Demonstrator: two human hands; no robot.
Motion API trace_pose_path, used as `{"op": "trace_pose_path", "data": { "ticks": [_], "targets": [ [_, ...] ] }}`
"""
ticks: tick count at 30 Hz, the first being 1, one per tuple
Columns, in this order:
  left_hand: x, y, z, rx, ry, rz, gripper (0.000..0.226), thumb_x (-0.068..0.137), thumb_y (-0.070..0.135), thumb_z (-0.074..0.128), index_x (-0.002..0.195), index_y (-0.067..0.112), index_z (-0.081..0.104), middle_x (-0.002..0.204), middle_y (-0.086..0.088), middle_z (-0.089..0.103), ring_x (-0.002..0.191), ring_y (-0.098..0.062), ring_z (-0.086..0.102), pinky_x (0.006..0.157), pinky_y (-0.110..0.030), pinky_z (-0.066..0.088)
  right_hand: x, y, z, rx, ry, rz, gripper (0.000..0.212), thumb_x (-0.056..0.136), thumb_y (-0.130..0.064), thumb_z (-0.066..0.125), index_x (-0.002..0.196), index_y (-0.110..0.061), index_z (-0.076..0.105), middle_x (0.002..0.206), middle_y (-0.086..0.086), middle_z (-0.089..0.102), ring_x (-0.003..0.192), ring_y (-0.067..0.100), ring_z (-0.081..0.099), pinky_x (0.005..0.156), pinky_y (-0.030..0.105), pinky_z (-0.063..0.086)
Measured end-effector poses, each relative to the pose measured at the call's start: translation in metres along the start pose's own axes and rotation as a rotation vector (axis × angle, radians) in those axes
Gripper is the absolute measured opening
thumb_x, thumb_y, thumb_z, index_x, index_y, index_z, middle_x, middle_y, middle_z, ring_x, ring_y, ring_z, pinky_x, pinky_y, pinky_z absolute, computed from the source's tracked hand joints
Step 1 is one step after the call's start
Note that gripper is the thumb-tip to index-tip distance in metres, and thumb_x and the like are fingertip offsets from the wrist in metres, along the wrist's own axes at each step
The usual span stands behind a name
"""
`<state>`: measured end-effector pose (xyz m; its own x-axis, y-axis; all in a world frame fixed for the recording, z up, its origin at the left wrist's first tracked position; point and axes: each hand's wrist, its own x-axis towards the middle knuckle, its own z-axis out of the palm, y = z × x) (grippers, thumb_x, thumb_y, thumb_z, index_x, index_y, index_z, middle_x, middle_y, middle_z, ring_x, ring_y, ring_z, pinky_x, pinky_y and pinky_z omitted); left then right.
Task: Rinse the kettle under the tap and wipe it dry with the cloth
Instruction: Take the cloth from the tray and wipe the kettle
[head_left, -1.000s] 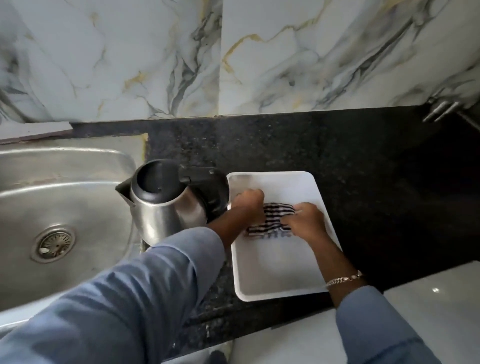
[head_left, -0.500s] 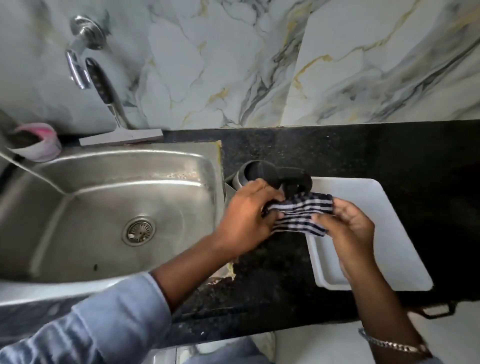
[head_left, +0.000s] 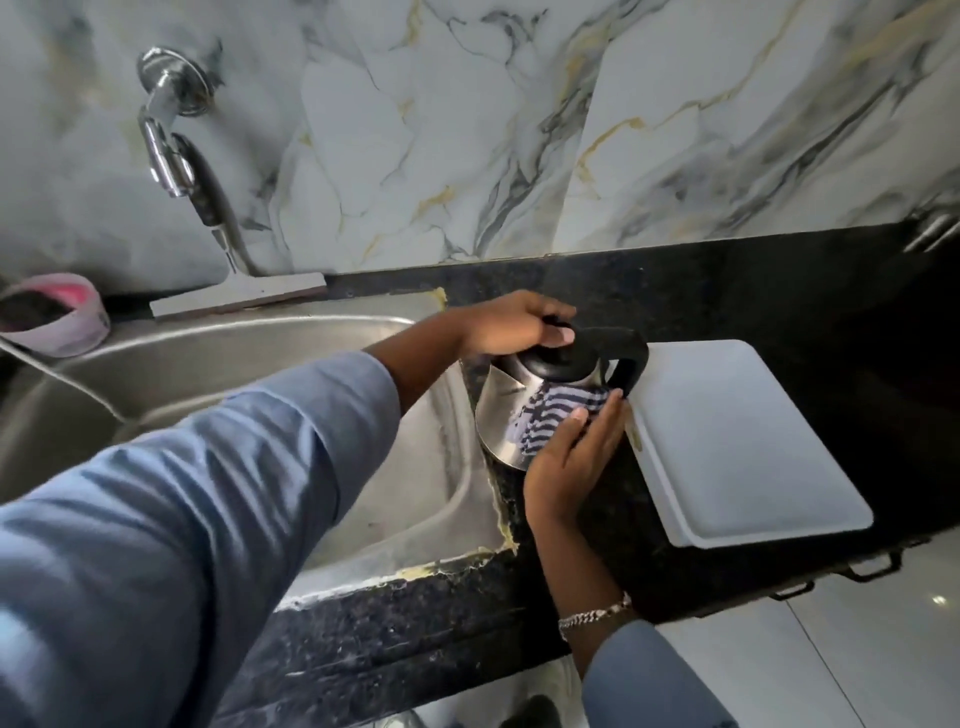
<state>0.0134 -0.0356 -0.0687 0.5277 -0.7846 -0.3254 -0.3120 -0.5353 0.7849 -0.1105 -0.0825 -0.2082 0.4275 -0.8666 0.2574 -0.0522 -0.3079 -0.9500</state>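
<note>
A steel kettle (head_left: 497, 415) with a black lid and handle stands on the black counter between the sink and a white tray. My left hand (head_left: 511, 327) grips the lid from above. My right hand (head_left: 574, 462) presses a black-and-white striped cloth (head_left: 550, 418) flat against the kettle's near side. The tap (head_left: 169, 150) is on the wall at the upper left, above the sink, and no water runs from it.
The steel sink (head_left: 260, 374) fills the left side. A white tray (head_left: 737, 447) lies bare on the counter right of the kettle. A pink bowl (head_left: 52, 317) and a squeegee (head_left: 234, 296) sit behind the sink. The counter's front edge runs below my right wrist.
Both hands lifted the cloth off the tray. My left hand has since let go of it and gone to the kettle's lid; my right hand now holds the cloth against the kettle's side.
</note>
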Motion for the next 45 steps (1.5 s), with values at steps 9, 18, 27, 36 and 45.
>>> {"op": "trace_pose_path", "data": {
  "ticks": [9, 18, 27, 36, 45],
  "targets": [
    [0.015, -0.006, 0.0, 0.068, 0.203, -0.069, 0.052, 0.088, 0.011, 0.051, 0.136, 0.03, 0.056, 0.137, -0.01, 0.061, 0.112, -0.03, 0.063, 0.08, -0.026, 0.052, -0.032, 0.039, 0.016, -0.197, 0.055, -0.088, 0.066, 0.101, -0.032, 0.035, 0.153, 0.007, 0.024, 0.162, 0.03, 0.023, 0.152, 0.043, 0.019, 0.122, 0.056, 0.021],
    [0.008, -0.004, 0.019, -0.036, 0.385, -0.245, 0.041, 0.079, 0.025, 0.049, 0.114, 0.015, 0.07, 0.104, -0.013, 0.07, 0.076, -0.034, 0.071, 0.056, -0.04, 0.064, -0.018, 0.02, 0.02, -0.418, 0.097, -0.422, 0.066, 0.099, -0.033, 0.038, 0.15, 0.009, 0.03, 0.158, 0.034, 0.027, 0.151, 0.047, 0.019, 0.122, 0.057, 0.021],
    [0.013, -0.013, 0.023, -0.074, 0.422, -0.229, 0.028, 0.082, 0.027, 0.053, 0.094, 0.01, 0.072, 0.092, -0.012, 0.073, 0.07, -0.027, 0.073, 0.054, -0.03, 0.058, 0.005, -0.024, 0.032, -0.153, 0.249, -0.146, 0.058, 0.099, -0.029, 0.038, 0.147, 0.003, 0.042, 0.156, 0.024, 0.041, 0.148, 0.039, 0.031, 0.12, 0.05, 0.027],
    [0.014, -0.012, 0.017, -0.065, 0.336, -0.266, 0.03, 0.075, 0.022, 0.05, 0.092, 0.009, 0.071, 0.091, -0.014, 0.071, 0.054, -0.031, 0.074, 0.047, -0.037, 0.062, -0.033, 0.059, -0.003, -0.248, 0.016, -0.252, 0.067, 0.101, -0.034, 0.031, 0.154, 0.005, 0.019, 0.162, 0.032, 0.02, 0.152, 0.045, 0.016, 0.117, 0.063, 0.026],
    [0.02, -0.008, 0.011, -0.024, 0.356, -0.282, 0.033, 0.075, 0.021, 0.05, 0.095, 0.008, 0.072, 0.088, -0.016, 0.071, 0.059, -0.036, 0.074, 0.047, -0.038, 0.062, -0.019, 0.016, 0.009, -0.376, -0.057, -0.415, 0.073, 0.096, -0.033, 0.05, 0.152, 0.006, 0.024, 0.162, 0.03, 0.019, 0.154, 0.044, 0.011, 0.124, 0.055, 0.016]
  ]
}}
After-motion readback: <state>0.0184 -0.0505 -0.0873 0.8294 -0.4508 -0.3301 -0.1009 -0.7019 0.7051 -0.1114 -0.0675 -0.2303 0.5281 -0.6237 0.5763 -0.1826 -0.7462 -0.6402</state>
